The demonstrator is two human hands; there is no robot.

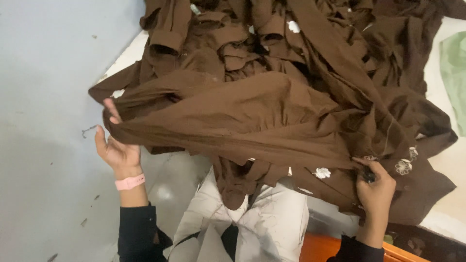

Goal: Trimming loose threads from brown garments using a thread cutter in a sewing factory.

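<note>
Brown garment [242,116] — plain dark chocolate brown, one solid shade across the stretched panel; small white embroidered flowers [405,165] in outline near its lower right edge, and one filled white flower [322,172] at the hem.
Heap of garments [301,43] — the same dark brown throughout, flecked with small white patches.
Wristband [130,182] — pale pink, plain.
Sleeves [138,233] — black, unpatterned.
Trousers [262,228] — off-white, faintly marked with dark smudges.
Cloth [455,73] at the right edge — light green, plain.
Floor [43,121] — pale grey-blue, with scattered dark specks.
Orange surface [320,247] — bright orange, plain, at the bottom edge.
</note>
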